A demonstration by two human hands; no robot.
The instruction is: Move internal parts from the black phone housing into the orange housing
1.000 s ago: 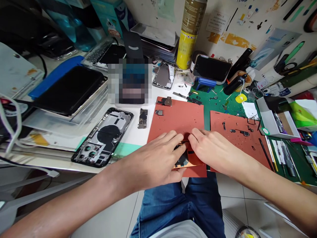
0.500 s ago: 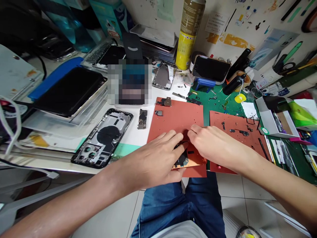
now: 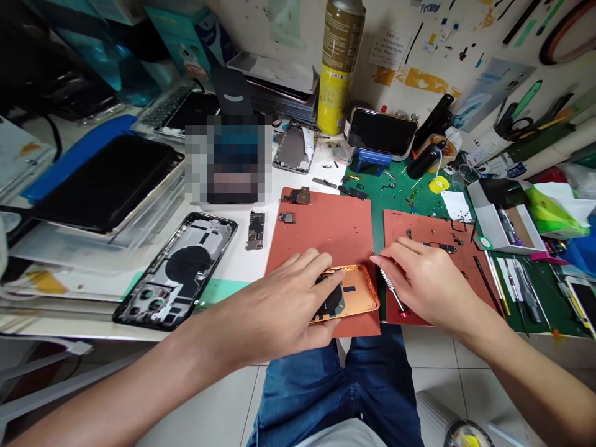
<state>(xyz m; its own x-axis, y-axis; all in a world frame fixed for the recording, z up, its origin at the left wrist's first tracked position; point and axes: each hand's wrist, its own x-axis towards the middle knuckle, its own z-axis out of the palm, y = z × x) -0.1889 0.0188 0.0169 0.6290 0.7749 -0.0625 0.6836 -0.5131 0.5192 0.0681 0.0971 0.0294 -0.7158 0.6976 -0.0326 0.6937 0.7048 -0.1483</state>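
An orange phone housing (image 3: 362, 287) lies tilted on the left red-brown mat (image 3: 326, 226), with a dark round pad inside it. My left hand (image 3: 298, 298) grips its left part, thumb at the near edge and fingers over the top, hiding that end. To the right of the housing, my right hand (image 3: 414, 273) pinches a slim screwdriver (image 3: 390, 287) with a ribbed silver shaft and a red end. Its thin tip points up and away, apart from the housing. Further up the mat sit a camera module (image 3: 298, 195) and a small silver part (image 3: 287, 218).
A black-framed phone housing (image 3: 179, 267) and a circuit board (image 3: 256, 231) lie at left. The right red-brown mat (image 3: 433, 304) carries small parts. Behind stand a yellow spray can (image 3: 336, 93) and a phone on a blue stand (image 3: 382, 133). Tools (image 3: 526, 292) lie at far right.
My right hand has moved right, away from the orange housing, and the screwdriver in it now shows. More of the housing is uncovered. My left hand keeps its grip; the whole view has shifted slightly.
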